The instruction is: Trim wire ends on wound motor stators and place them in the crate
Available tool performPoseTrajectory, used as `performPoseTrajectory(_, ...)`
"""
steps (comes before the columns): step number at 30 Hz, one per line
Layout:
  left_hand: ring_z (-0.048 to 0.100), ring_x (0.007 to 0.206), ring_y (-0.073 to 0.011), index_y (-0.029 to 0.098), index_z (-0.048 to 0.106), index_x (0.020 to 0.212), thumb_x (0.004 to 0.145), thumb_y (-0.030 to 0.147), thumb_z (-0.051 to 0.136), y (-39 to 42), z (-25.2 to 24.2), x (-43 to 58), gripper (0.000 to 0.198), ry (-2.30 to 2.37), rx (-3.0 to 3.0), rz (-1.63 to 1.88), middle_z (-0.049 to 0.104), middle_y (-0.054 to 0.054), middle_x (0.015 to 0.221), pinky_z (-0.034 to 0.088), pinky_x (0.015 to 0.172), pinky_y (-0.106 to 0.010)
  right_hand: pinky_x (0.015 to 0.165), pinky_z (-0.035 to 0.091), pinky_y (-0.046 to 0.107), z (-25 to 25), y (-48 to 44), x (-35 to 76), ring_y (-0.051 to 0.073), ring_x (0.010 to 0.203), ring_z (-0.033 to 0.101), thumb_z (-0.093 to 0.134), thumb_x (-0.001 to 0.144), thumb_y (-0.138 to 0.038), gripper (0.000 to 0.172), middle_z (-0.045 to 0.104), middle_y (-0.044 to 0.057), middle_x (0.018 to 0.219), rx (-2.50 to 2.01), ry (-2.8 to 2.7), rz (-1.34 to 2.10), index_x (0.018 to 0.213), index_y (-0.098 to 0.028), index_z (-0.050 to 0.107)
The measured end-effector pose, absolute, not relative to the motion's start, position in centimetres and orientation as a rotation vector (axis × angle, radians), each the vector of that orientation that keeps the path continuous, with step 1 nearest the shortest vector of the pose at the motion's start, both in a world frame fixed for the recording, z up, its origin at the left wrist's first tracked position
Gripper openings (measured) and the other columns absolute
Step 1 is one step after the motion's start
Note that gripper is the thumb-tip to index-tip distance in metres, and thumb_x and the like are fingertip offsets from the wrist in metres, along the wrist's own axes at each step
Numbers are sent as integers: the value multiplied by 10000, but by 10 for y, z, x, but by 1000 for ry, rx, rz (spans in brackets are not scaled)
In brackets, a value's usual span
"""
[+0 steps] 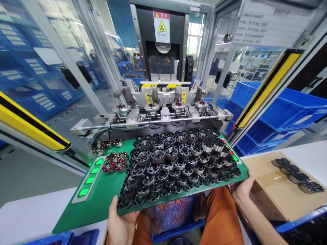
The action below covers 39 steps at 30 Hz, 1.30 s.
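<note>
Stacked rows of black-and-silver motor stator cores [171,153] cover the right part of a green board [94,200] in front of me. My left hand [121,223] grips the board's front edge near the stack's left corner, thumb up along the side and fingers underneath. At the right front corner, my right hand [242,187] is closed around the edge, its fingers partly hidden below. Several copper-wound stators [116,160] lie on the board left of the stack. I cannot tell whether the stack rests on a separate tray.
Behind the board stands a machine with several round fixtures [152,107] holding stators. Lit green buttons [89,180] are at left. Yellow guard posts [268,88] flank both sides. A cardboard box [270,190] with stator cores and blue crates [288,105] stand at right.
</note>
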<state>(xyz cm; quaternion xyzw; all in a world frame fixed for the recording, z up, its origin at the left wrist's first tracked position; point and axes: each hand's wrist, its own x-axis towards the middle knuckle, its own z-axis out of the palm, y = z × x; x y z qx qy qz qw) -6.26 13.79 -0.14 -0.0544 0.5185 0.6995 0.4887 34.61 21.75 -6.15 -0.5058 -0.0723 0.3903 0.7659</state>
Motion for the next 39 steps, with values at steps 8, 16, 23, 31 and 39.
performPoseTrajectory(8,799,854,-181,243,881,1250,1112,407,559,139,2,-61,387,1270,-147,1705,895,-39,1103,709,1030,-332,721,600,370,-53,217,341,220,764,661,570,960,-666,532,784,9,986,-1150,-89,841,1231,-250,760)
performPoseTrajectory(16,814,821,-144,217,882,1091,1134,362,511,139,4,-61,401,1262,-143,1689,894,-39,1082,697,863,-223,576,527,306,-51,218,341,196,684,628,535,980,-630,471,758,-5,904,-1151,-74,844,1144,-247,753)
performPoseTrajectory(23,801,776,-143,221,885,1074,1133,357,504,140,8,-60,409,1265,-185,1700,892,-33,1028,705,872,-235,720,636,384,-57,218,344,211,712,648,551,969,-677,548,775,3,931,-1149,-93,859,1226,-240,761)
performPoseTrajectory(31,804,801,-141,236,893,1032,1117,408,537,139,2,-61,404,1274,-164,1711,893,-30,1053,693,849,-210,705,608,366,-64,220,348,221,761,658,579,955,-673,541,789,11,981,-1147,-93,822,1215,-241,775)
performPoseTrajectory(39,802,820,-155,234,891,1026,1118,419,536,139,1,-61,411,1281,-149,1705,890,-28,1057,700,879,-231,713,628,371,-59,219,345,223,791,683,601,937,-673,533,816,31,1062,-1140,-112,806,1184,-238,784)
